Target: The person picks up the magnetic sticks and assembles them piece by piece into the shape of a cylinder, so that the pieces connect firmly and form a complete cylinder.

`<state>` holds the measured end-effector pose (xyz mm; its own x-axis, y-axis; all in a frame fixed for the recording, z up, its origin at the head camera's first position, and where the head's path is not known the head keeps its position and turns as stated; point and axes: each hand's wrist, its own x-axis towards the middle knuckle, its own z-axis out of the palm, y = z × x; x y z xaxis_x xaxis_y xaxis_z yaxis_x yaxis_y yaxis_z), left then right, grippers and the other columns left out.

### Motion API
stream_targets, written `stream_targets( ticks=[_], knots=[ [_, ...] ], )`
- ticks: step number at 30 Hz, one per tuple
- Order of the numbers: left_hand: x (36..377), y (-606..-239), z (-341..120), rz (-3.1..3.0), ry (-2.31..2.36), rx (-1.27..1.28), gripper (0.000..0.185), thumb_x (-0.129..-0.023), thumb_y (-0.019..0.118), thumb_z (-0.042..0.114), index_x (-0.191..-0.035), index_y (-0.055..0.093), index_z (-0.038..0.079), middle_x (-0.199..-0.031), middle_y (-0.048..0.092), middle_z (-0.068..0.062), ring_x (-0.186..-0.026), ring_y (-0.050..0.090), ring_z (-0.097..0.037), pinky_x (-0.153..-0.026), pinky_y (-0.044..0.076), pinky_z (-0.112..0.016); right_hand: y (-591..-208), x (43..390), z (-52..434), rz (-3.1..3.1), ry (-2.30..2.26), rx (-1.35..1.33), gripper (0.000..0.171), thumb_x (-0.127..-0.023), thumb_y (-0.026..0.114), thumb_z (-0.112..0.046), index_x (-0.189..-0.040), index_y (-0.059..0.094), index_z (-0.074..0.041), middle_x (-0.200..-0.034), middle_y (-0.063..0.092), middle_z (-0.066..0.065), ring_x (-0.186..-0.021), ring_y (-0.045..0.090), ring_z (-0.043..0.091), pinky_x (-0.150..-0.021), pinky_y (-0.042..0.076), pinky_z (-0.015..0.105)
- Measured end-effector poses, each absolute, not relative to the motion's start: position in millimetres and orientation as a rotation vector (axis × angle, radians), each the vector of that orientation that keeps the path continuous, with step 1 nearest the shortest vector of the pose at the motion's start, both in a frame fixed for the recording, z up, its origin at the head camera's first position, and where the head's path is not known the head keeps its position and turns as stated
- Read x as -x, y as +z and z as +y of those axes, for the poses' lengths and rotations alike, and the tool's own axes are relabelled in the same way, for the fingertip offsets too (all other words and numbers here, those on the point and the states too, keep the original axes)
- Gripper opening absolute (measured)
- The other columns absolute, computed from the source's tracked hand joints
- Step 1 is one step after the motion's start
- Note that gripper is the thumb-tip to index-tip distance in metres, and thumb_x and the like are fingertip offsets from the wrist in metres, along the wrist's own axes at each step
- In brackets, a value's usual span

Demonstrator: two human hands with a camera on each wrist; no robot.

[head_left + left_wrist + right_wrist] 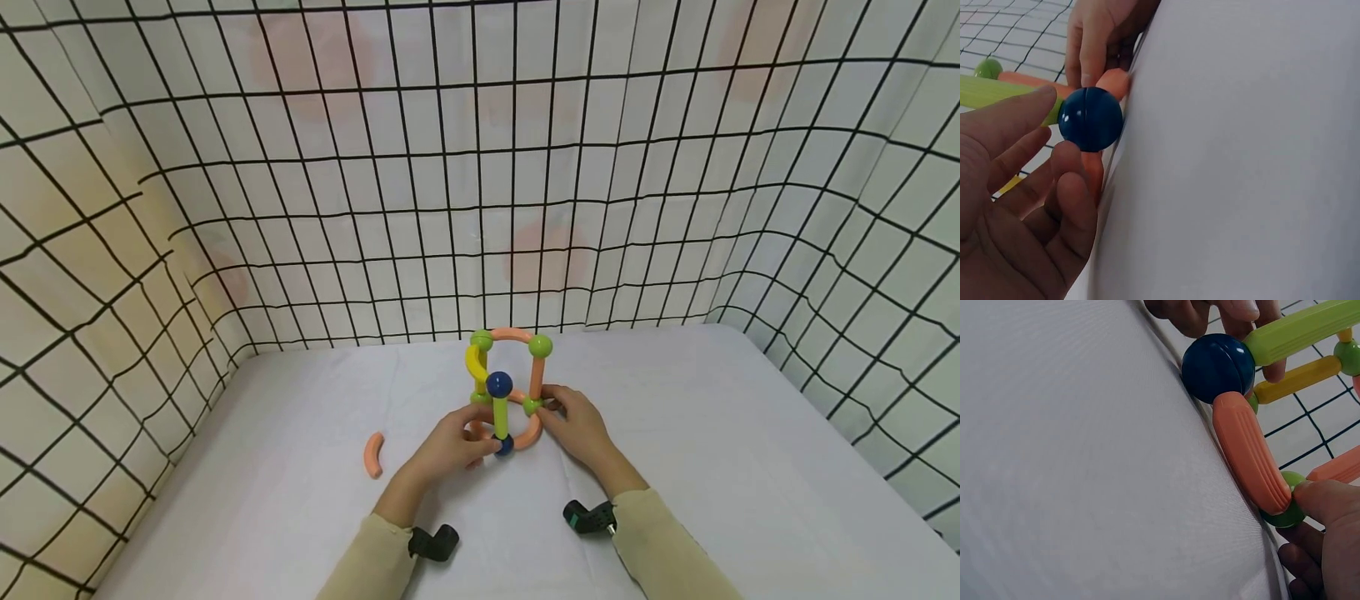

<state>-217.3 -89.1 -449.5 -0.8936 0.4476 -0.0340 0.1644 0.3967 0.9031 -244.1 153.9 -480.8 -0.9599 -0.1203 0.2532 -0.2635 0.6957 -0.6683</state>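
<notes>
The left hand (450,446) pinches the lower blue ball (504,445) of the toy frame (506,387) between thumb and fingers; in the left wrist view the thumb lies along the green rod (997,90) and the fingertips (1069,159) touch the ball (1090,119) from below. The right hand (573,421) pinches a small green ball (532,406) at the frame's right lower corner; in the right wrist view its thumb presses on this ball (1285,512), just at the end of a curved orange piece (1249,453).

The frame stands on the white table (712,467), near the middle, between both hands. It is made of rods and balls: the green rod (499,417) goes up from the lower blue ball to an upper blue ball (498,384), a yellow curved piece (474,364) and an orange rod (537,377) rise behind, and an orange arc (512,334) joins two green balls on top. The lower blue ball (1217,367) touches the table and the curved orange piece.

A loose orange curved piece (373,454) lies on the table, apart from the frame, to the left of the left hand. A grid-pattern cloth (480,167) stands around the table on three sides.
</notes>
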Motion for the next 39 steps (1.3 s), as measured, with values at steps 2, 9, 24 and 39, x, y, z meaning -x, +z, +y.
stream_targets(
  ticks=[2, 9, 24, 39],
  knots=[
    [217.2, -450.4, -87.9, 2.411, 1.483, -0.547, 0.041, -0.092, 0.073, 0.022, -0.13, 0.06, 0.021, -0.12, 0.062, -0.004, -0.069, 0.057, -0.013, -0.059, 0.048, -0.025, -480.1, 244.0, 153.3, -2.719, 1.107, -0.31, 0.041, -0.095, 0.067, -0.026, -0.133, 0.062, -0.012, -0.121, 0.069, 0.005, -0.105, 0.061, 0.023, -0.091, 0.049, 0.044],
    [216.1, -452.6, -83.1, 2.51, 1.43, -0.563, 0.039, -0.091, 0.074, 0.022, -0.128, 0.062, 0.018, -0.121, 0.066, -0.005, -0.079, 0.058, -0.015, -0.06, 0.047, -0.024, -479.7, 242.8, 152.3, -2.735, 1.076, -0.296, 0.041, -0.095, 0.067, -0.027, -0.133, 0.063, -0.011, -0.117, 0.07, 0.007, -0.104, 0.06, 0.024, -0.089, 0.049, 0.044],
    [213.2, -455.4, -74.9, 2.527, 1.412, -0.496, 0.036, -0.09, 0.075, 0.019, -0.123, 0.063, 0.013, -0.102, 0.066, -0.004, -0.07, 0.058, -0.013, -0.058, 0.05, -0.024, -478.8, 242.8, 153.0, -2.734, 1.083, -0.314, 0.039, -0.095, 0.067, -0.025, -0.131, 0.064, -0.012, -0.116, 0.07, 0.006, -0.104, 0.06, 0.024, -0.089, 0.048, 0.043],
    [213.9, -455.6, -75.3, 2.533, 1.39, -0.488, 0.033, -0.09, 0.074, 0.019, -0.12, 0.065, 0.008, -0.092, 0.065, -0.005, -0.063, 0.056, -0.012, -0.057, 0.049, -0.023, -478.5, 243.8, 152.3, -2.751, 1.082, -0.278, 0.039, -0.095, 0.067, -0.029, -0.13, 0.064, -0.013, -0.111, 0.071, 0.006, -0.102, 0.059, 0.022, -0.087, 0.047, 0.041]
  ],
)
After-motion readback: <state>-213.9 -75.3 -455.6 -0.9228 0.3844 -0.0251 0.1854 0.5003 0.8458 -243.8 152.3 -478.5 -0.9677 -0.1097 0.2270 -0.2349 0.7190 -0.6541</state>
